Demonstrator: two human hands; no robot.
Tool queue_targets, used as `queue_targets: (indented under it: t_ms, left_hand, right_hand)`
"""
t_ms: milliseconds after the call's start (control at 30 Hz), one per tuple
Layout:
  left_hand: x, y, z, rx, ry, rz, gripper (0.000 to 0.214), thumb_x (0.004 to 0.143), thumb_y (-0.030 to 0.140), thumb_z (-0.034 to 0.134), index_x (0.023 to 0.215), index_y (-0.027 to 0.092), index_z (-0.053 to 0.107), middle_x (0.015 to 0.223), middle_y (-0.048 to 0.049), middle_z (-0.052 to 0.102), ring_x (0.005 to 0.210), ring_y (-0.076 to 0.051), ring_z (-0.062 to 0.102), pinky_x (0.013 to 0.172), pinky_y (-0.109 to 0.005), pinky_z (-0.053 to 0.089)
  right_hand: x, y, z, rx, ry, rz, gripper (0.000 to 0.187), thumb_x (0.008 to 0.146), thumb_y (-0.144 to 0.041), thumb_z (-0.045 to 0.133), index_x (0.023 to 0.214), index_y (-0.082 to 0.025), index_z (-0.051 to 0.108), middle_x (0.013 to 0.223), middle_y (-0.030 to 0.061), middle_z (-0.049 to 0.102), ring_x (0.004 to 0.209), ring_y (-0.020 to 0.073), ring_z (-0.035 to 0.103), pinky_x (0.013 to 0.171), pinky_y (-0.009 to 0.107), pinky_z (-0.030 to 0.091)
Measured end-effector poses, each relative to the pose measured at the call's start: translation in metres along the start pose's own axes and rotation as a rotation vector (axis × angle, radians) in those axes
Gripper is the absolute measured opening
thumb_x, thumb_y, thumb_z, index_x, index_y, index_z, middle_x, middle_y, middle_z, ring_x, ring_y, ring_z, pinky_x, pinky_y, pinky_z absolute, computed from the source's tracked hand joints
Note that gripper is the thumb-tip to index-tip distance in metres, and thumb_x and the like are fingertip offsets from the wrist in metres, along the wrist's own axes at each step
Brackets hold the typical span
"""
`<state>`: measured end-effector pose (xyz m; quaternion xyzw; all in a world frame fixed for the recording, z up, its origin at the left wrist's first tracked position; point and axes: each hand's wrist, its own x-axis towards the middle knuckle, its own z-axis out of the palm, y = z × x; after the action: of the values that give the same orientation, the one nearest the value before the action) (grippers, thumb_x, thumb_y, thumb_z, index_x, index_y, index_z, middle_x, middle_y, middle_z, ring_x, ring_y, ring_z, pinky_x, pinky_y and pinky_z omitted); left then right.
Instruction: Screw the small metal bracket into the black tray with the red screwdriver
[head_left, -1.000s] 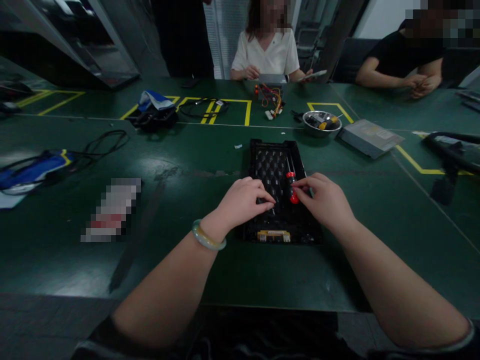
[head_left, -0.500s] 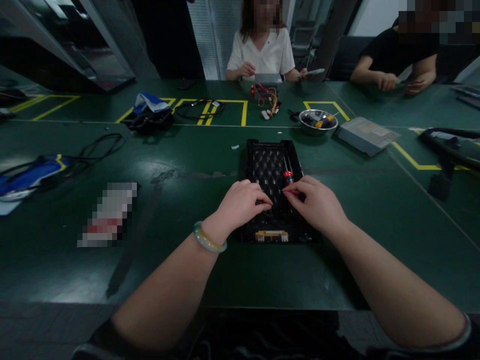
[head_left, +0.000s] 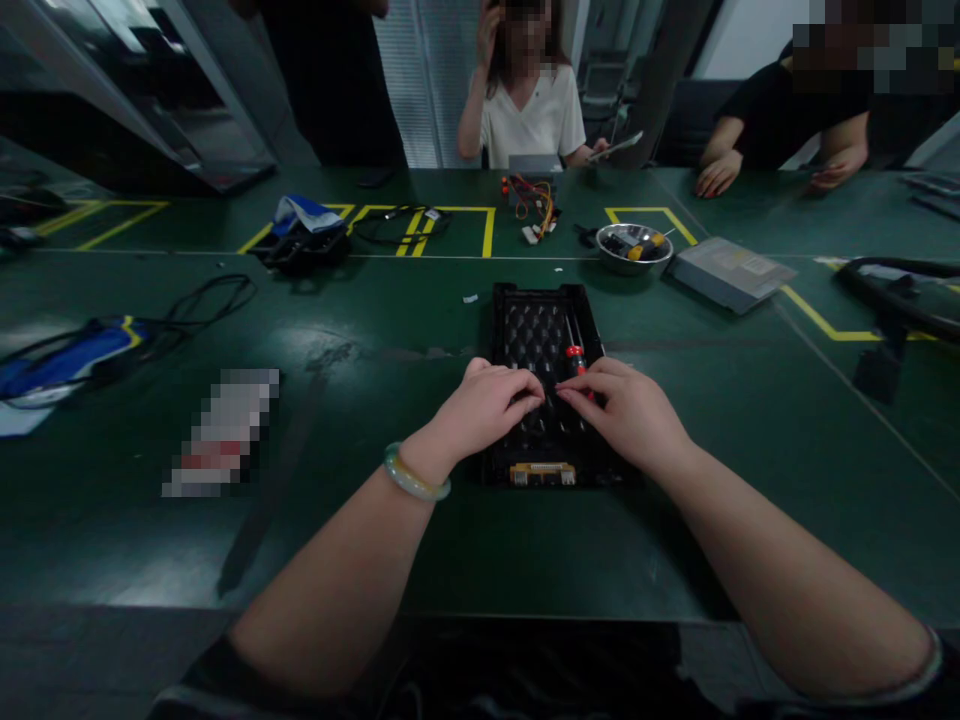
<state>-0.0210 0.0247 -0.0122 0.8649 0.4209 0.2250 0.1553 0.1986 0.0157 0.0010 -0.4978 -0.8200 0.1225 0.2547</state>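
Note:
A black plastic tray-like case (head_left: 517,318) with a quilted-looking inside lies on the green table before me. At its near edge shows a yellowish connector board (head_left: 542,468). My left hand (head_left: 487,402) is over the left side of the case, thumb and fingers pinched together. From the right, my right hand (head_left: 626,405) reaches over the case, also in a pinch, its tips close to the left ones. Whatever either pinch holds is too small to make out. A screwdriver (head_left: 575,357) with a red and black handle lies in the case, partly behind my right fingers.
Beyond the case stand a metal bowl (head_left: 634,264) of tools, a flat grey metal box (head_left: 727,274) and a power supply (head_left: 534,168) with coloured wires. Blue bundles and cables (head_left: 75,355) lie left, near a blurred-out object (head_left: 225,430). Several people are across the table.
My right hand has shifted slightly left, nearer my left fingertips. Across the table, one person has raised a hand to the head; another's hands have moved apart.

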Motion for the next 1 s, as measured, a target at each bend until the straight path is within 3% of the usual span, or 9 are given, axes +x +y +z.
queue_targets:
  t_ms: [200, 567, 700, 833, 1000]
  left_hand:
    - [-0.002, 0.005, -0.008, -0.11, 0.076, 0.042, 0.009, 0.09, 0.032, 0.061, 0.091, 0.024, 0.065, 0.096, 0.0056, 0.073, 0.088, -0.014, 0.064, 0.09, -0.035, 0.033]
    - [-0.007, 0.017, -0.014, 0.029, 0.137, 0.203, 0.009, 0.094, 0.025, 0.056, 0.09, 0.023, 0.065, 0.096, 0.004, 0.072, 0.091, -0.013, 0.062, 0.092, -0.036, 0.03]
    - [-0.009, 0.021, -0.017, 0.033, 0.162, 0.23, 0.01, 0.094, 0.027, 0.056, 0.09, 0.024, 0.065, 0.096, 0.003, 0.072, 0.091, -0.014, 0.062, 0.093, -0.036, 0.03]
    - [-0.009, 0.023, -0.018, 0.037, 0.18, 0.25, 0.01, 0.094, 0.024, 0.056, 0.097, 0.026, 0.065, 0.097, 0.0039, 0.071, 0.092, -0.014, 0.062, 0.093, -0.036, 0.03]
    - [-0.01, 0.024, -0.019, 0.029, 0.205, 0.272, 0.01, 0.094, 0.025, 0.055, 0.096, 0.025, 0.065, 0.096, 0.0036, 0.071, 0.092, -0.014, 0.061, 0.094, -0.035, 0.032]
  right_hand:
    - [-0.001, -0.005, -0.004, 0.245, -0.065, 0.024, 0.017, 0.088, -0.038, 0.064, 0.095, -0.026, 0.075, 0.089, 0.0001, 0.066, 0.081, 0.013, 0.059, 0.074, 0.028, 0.045]
    - [0.0, -0.003, -0.004, 0.593, -0.269, 0.306, 0.034, 0.076, -0.053, 0.071, 0.09, -0.022, 0.076, 0.086, 0.0013, 0.073, 0.08, 0.0152, 0.062, 0.075, 0.029, 0.045]
    - [0.001, -0.005, -0.007, 0.664, -0.307, 0.371, 0.04, 0.072, -0.055, 0.074, 0.091, -0.019, 0.076, 0.077, 0.0012, 0.069, 0.065, 0.0107, 0.053, 0.062, 0.027, 0.04]
    - [0.0, -0.006, -0.007, 0.753, -0.299, 0.354, 0.036, 0.071, -0.051, 0.076, 0.087, -0.018, 0.075, 0.078, 0.0011, 0.067, 0.065, 0.0093, 0.05, 0.058, 0.025, 0.037]
    - [-0.002, -0.004, -0.005, 0.898, -0.333, 0.398, 0.034, 0.071, -0.047, 0.077, 0.086, -0.017, 0.071, 0.059, -0.0063, 0.05, 0.048, 0.0033, 0.03, 0.045, 0.023, 0.019]
